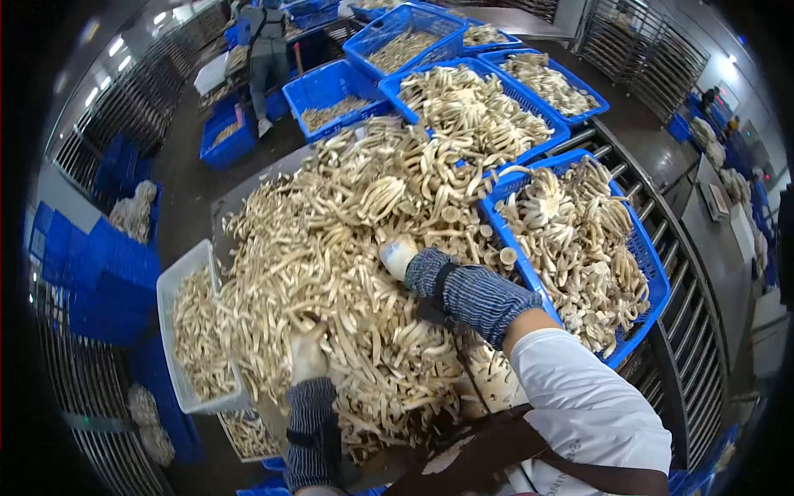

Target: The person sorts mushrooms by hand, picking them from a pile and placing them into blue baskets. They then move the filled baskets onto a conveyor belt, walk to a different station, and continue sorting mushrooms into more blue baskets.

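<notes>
A large heap of long, pale mushrooms [281,256] covers the worktable before me. My left hand [308,354], in a white glove with a striped sleeve cover, reaches into the near part of the heap. Its thumb and fingers look apart among the stems. Farther out and to the right, my right hand [399,255], also gloved, rests on the mushrooms. It is curled, with the fingertips turned down out of sight, so what it grips is hidden. Beside my right forearm stands a blue basket [542,277] full of mushrooms.
A white bin [171,331] of mushrooms stands left of the heap. More filled blue crates [546,124] line the far right side, by a roller conveyor [662,240]. Another person [266,50] stands beyond the table at the upper left. Stacked blue crates [107,273] stand at the left.
</notes>
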A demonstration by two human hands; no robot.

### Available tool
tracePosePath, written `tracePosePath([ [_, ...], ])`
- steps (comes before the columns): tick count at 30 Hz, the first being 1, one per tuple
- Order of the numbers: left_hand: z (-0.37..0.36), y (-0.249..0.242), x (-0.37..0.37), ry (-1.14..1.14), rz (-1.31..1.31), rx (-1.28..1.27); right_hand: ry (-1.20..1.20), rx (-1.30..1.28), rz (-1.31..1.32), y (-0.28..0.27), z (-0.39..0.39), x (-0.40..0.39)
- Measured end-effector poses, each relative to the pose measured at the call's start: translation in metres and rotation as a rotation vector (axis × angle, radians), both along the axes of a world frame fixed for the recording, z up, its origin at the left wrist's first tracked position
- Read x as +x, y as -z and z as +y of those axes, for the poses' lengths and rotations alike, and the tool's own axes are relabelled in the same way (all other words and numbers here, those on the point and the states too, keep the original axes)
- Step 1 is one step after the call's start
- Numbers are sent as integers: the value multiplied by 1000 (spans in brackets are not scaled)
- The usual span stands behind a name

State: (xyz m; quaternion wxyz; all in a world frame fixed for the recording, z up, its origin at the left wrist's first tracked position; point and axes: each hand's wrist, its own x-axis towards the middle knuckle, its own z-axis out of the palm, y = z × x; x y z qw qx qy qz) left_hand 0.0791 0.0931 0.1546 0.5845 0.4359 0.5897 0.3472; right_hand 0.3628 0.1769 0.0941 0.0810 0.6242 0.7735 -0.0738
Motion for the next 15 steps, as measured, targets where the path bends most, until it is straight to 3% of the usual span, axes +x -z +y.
tracePosePath([
  [1,0,5,-5,8,-8,34,-2,-83,-29,-8,0,5],
  [2,-5,3,-10,192,179,215,-7,-168,-59,-15,-1,8],
  [3,-6,-1,-14,353,452,480,19,-153,38,7,7,14],
  [4,-8,-4,-12,372,471,551,42,-138,132,26,14,21],
  [7,-11,-6,24,0,-336,60,269,-172,552,-56,-24,8],
  [8,-12,-7,32,-111,-468,-114,280,-196,722,-75,-40,-2],
  [9,-9,4,34,27,-518,-99,290,-226,893,-94,-56,-13],
  [10,-12,-11,45,72,-444,-151,223,-269,1055,-95,-67,-24],
  [11,-10,0,50,155,-201,15,224,-269,1057,-88,-76,-32],
  [13,-13,1,52,267,-36,91,12,-33,1021,-73,-95,-44],
  [15,-17,1,54,262,-24,83,385,-134,1159,-92,-109,-34],
])
